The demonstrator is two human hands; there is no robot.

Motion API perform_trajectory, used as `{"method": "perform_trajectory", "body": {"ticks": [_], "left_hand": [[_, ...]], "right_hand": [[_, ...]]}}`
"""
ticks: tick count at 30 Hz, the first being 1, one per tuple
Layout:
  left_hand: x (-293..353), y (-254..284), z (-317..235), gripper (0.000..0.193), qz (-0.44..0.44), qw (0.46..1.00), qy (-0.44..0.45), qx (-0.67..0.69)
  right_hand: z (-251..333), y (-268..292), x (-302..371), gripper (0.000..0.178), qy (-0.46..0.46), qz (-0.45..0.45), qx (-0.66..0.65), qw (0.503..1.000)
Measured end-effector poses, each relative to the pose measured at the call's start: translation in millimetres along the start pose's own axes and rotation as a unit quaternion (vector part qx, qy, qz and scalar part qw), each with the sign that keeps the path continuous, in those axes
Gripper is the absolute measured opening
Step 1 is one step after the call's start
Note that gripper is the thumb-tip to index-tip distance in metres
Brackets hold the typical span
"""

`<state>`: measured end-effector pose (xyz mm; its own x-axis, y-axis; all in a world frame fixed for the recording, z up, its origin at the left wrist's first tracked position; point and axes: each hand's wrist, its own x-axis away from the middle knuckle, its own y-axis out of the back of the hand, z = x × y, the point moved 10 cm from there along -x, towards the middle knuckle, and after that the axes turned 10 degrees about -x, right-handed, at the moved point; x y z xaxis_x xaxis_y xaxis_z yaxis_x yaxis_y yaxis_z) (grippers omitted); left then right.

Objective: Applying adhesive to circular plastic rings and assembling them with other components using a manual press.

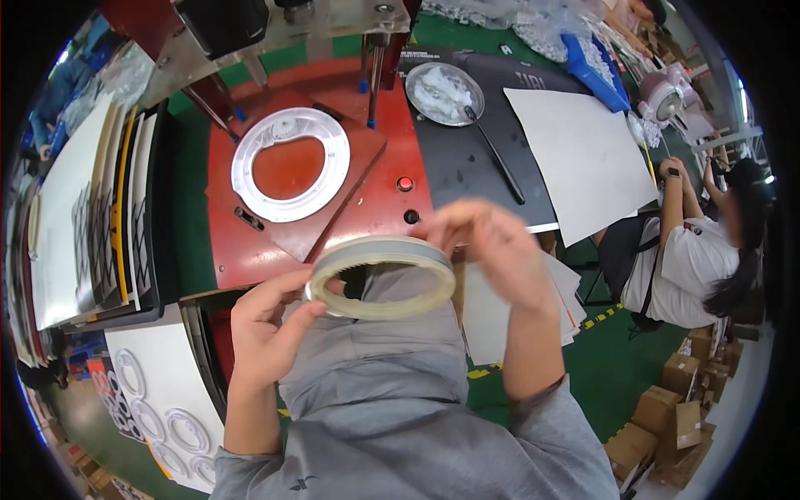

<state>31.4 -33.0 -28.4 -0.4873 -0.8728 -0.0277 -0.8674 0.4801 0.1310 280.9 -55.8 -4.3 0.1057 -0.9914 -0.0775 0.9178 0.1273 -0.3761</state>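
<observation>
A cream-coloured ring [379, 312] with a grey band round its outer side is held up tilted in front of my body. My left hand [271, 321] grips its left edge, thumb in front and fingers behind. At the ring's far right edge is my right hand [504, 250], fingers bent and smeared by motion; I cannot tell whether it holds anything. Beyond them, a white, clear-edged ring-shaped part [331, 185] lies on a red plate [354, 204] under the machine.
The press machine [287, 42] stands over the red bench, which has a red push button [405, 184]. To the right are a metal dish [421, 98] of white material, a black-handled tool [500, 162] and white sheets [575, 158]. Upright panels [79, 225] stand left. A co-worker [683, 258] sits right.
</observation>
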Motion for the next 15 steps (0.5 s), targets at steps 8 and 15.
{"method": "perform_trajectory", "body": {"ticks": [8,15], "left_hand": [[5.1,16.0,26.9,0.032,-0.075,0.997,0.021,0.016],[8.2,20.9,36.3,0.034,-0.056,0.998,0.028,0.014]], "right_hand": [[27.8,146.2,-13.4,0.027,0.117,-0.296,0.574,0.754],[32.4,156.5,-18.8,0.017,0.098,-0.345,0.524,0.773]]}}
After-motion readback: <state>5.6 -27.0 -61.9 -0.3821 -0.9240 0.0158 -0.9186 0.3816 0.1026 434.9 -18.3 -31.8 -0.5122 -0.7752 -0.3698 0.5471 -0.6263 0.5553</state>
